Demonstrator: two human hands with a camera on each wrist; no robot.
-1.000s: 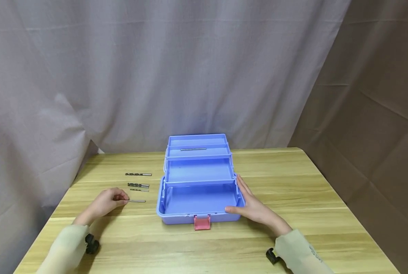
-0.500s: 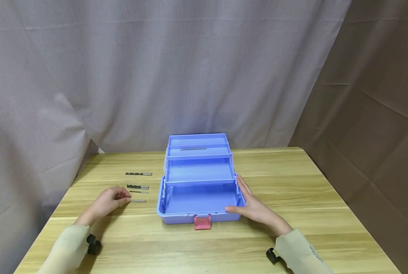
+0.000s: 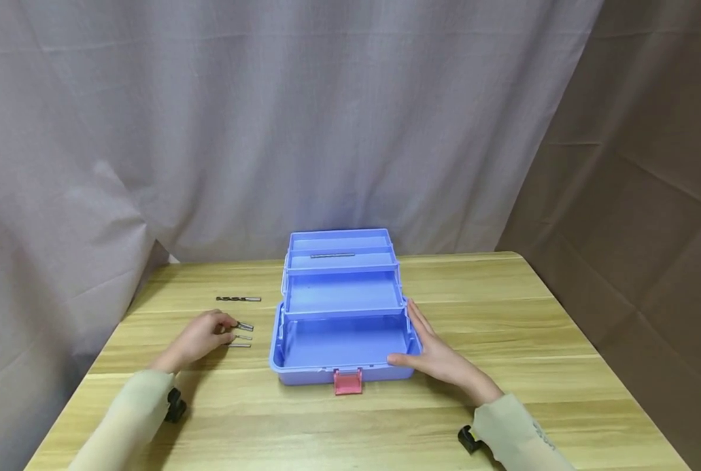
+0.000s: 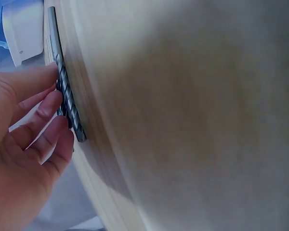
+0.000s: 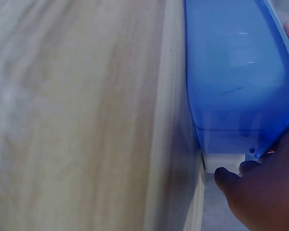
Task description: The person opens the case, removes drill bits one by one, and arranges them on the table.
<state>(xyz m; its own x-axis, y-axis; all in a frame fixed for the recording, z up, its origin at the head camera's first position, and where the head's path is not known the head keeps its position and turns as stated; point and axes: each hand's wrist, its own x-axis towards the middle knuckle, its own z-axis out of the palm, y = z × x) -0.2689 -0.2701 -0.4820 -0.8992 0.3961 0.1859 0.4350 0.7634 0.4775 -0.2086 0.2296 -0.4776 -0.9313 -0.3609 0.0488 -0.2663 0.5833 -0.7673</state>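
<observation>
Several drill bits (image 3: 244, 326) lie at the fingertips of my left hand (image 3: 200, 340), left of the box. In the left wrist view, the thumb and curled fingers pinch around the bits, with one fluted bit (image 4: 69, 91) in front of the fingertips; how many are held is hidden. A separate drill bit (image 3: 239, 299) lies farther back. My right hand (image 3: 439, 356) rests spread on the right front corner of a blue toolbox (image 3: 303, 377), fingers along its side and thumb at the front rim.
The toolbox stands with its stepped trays (image 3: 343, 292) spread out. One drill bit (image 3: 333, 255) lies in an upper tray. A red latch (image 3: 347, 383) hangs at the front. The wooden table (image 3: 327, 432) ends before grey curtains (image 3: 350, 131).
My left hand has moved slightly right and back. The dark bits nearby have shifted toward the front bit and now sit closer together, tilted. My right hand and the toolbox stay put.
</observation>
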